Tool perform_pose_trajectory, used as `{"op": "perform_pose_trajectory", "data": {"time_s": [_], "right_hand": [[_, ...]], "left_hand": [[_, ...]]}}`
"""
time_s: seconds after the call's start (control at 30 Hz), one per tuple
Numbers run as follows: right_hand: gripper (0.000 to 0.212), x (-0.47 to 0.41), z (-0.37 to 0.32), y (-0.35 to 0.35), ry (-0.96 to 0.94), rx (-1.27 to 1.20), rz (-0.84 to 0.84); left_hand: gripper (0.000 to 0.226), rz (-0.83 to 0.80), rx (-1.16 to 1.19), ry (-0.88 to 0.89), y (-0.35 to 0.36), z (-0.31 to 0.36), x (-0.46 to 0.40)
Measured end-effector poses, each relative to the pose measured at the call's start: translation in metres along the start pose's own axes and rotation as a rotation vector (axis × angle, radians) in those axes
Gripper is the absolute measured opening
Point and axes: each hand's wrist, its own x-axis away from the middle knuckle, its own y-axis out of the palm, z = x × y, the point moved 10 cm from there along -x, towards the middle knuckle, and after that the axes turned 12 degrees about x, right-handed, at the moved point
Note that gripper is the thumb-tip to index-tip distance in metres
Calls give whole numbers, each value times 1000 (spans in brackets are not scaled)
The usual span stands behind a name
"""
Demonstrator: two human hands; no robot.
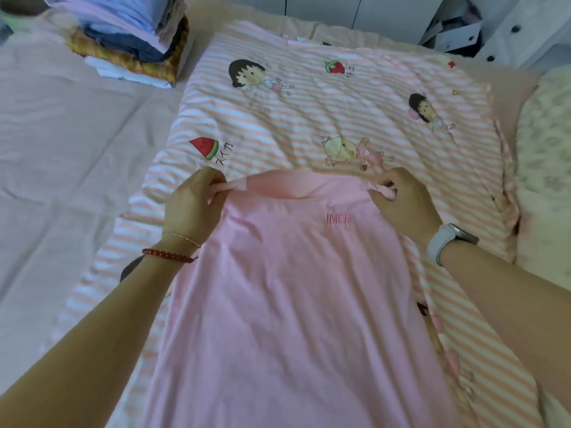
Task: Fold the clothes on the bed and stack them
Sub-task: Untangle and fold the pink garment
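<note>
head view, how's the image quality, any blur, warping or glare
Head view: soft, even light, no harsh glare; wide-angle warping bends the bed edges and stretches the forearms; the pink garment pinched by the left hand and right hand is fairly sharp, while the stack of folded clothes at top left looks blurred.

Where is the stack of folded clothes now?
In the head view, the stack sits at the far left of the bed, just beyond the left corner of the striped quilt, away from both hands.

Head view, looking forward and down, seemingly close over bed [77,134]
</note>
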Motion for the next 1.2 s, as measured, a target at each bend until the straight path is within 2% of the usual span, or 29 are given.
{"op": "perform_pose_trajectory", "data": {"time_s": [0.23, 0.33, 0.53, 0.7, 0.8, 0.9, 0.93, 0.97, 1.0, 1.07, 1.13, 1.2], "right_hand": [[15, 170, -11, -40, -185, 196, -12], [29, 243, -7, -46, -217, 216, -67], [28, 379, 0, -39, -326, 253, -136], [32, 451, 12, -38, -252, 267, -253], [22, 472, 21, -41, -166, 278, -277], [24, 492, 23, -36, -170, 299, -303], [17, 498, 25, -32, -154, 324, -342], [12, 505, 30, -23, -125, 353, -414], [15, 513, 36, -11, -89, 404, -525], [21, 526, 39, 3, -82, 497, -659], [30, 519, 31, 2, -77, 486, -595], [34, 497, 18, -9, -19, 424, -443]], "left_hand": [[20, -135, -69, 147, -37, 61, 170], [15, -180, -84, 114, -53, 70, 247], [9, -293, -80, 49, -75, 85, 390], [23, -362, -96, 2, -78, 104, 451], [24, -416, -123, 2, -75, 106, 468], [22, -437, -141, -19, -73, 98, 479], [18, -482, -183, -47, -69, 93, 483], [12, -598, -256, -97, -58, 84, 490], [11, -780, -359, -190, -46, 69, 502], [27, -1055, -513, -389, -35, 42, 526], [25, -1012, -458, -437, -32, 43, 516], [14, -771, -320, -357, -31, 62, 477]]}}
